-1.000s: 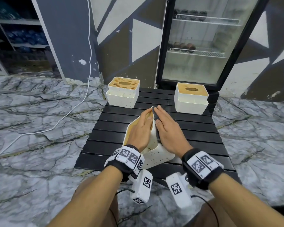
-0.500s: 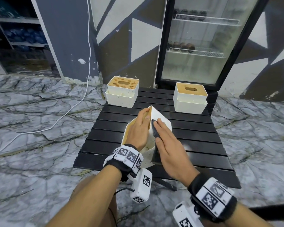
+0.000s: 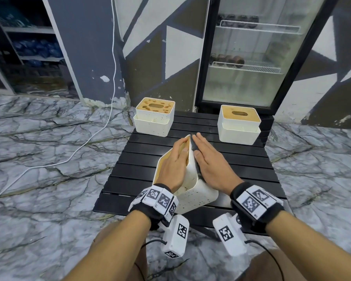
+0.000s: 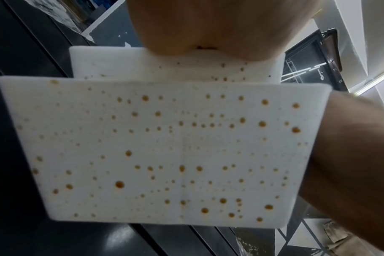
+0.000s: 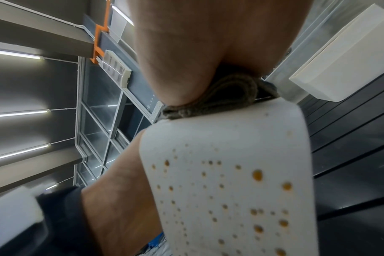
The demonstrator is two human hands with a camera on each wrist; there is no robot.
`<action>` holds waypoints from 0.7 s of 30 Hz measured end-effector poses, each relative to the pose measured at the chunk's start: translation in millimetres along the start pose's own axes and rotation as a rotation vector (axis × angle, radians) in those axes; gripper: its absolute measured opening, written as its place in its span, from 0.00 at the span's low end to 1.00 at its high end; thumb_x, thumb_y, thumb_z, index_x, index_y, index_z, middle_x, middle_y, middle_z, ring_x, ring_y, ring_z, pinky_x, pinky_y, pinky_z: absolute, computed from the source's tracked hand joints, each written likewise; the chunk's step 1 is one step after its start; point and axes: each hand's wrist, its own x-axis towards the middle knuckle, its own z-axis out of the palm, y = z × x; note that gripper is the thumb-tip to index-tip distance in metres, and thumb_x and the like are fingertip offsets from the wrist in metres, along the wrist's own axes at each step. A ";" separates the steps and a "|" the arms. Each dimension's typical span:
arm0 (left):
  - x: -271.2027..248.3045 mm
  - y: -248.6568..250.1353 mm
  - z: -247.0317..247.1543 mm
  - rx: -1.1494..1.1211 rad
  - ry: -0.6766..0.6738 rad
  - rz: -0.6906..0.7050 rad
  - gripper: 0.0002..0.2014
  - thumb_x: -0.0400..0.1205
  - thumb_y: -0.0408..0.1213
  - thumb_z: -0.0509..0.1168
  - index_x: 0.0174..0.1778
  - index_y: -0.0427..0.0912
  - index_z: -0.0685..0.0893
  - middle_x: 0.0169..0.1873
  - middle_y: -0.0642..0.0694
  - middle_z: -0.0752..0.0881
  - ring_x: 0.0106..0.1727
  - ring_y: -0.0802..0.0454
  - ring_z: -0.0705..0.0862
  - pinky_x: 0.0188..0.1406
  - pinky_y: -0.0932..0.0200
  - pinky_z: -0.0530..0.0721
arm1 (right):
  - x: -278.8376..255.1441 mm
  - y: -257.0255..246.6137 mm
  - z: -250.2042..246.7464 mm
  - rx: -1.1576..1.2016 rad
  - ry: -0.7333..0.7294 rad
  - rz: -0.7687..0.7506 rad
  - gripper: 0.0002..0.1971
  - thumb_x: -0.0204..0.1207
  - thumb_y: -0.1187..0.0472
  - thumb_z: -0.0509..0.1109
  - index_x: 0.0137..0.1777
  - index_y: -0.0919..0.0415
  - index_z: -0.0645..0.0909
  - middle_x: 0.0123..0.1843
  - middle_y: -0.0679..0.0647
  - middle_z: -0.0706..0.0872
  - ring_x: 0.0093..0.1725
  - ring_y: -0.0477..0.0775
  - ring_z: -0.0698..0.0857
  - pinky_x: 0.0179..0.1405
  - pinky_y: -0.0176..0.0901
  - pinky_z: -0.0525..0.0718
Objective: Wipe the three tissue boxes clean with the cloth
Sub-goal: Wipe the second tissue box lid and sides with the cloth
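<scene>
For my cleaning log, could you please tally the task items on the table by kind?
Tissue boxes: 3 (tilted box in the hands, back-left box, back-right box)
Cloths: 1 (dark cloth)
Total: 4

Two tissue boxes block counter's far corners: left one (image 3: 154, 119), right one (image 3: 239, 124). Open lane between them. Tilted box (image 3: 193, 191) fills near middle; side edges bare.

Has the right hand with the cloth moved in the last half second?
Yes. The right hand has slid the cloth forward along the tilted tissue box, toward the far boxes; its wrist now sits over the table's near edge.
</scene>
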 end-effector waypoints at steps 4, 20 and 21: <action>0.2 -1.5 -0.5 -0.007 0.012 -0.012 0.16 0.90 0.53 0.51 0.72 0.72 0.74 0.56 0.57 0.87 0.55 0.58 0.84 0.51 0.61 0.76 | 2.4 10.1 0.6 0.011 0.006 0.024 0.25 0.88 0.56 0.48 0.84 0.53 0.53 0.85 0.45 0.51 0.83 0.41 0.51 0.77 0.29 0.46; 2.6 -6.3 -1.2 0.009 0.023 0.019 0.16 0.90 0.54 0.50 0.71 0.72 0.74 0.60 0.60 0.86 0.61 0.59 0.82 0.62 0.57 0.77 | -35.4 49.3 3.6 0.037 0.154 0.184 0.17 0.86 0.63 0.52 0.71 0.59 0.74 0.69 0.55 0.79 0.66 0.51 0.75 0.61 0.30 0.64; 2.8 -6.4 -2.0 0.017 0.019 0.015 0.16 0.90 0.54 0.50 0.71 0.71 0.74 0.61 0.60 0.85 0.62 0.58 0.82 0.63 0.56 0.76 | -38.5 52.7 4.6 0.011 0.160 0.179 0.16 0.85 0.64 0.53 0.68 0.60 0.76 0.66 0.56 0.81 0.63 0.52 0.76 0.58 0.30 0.65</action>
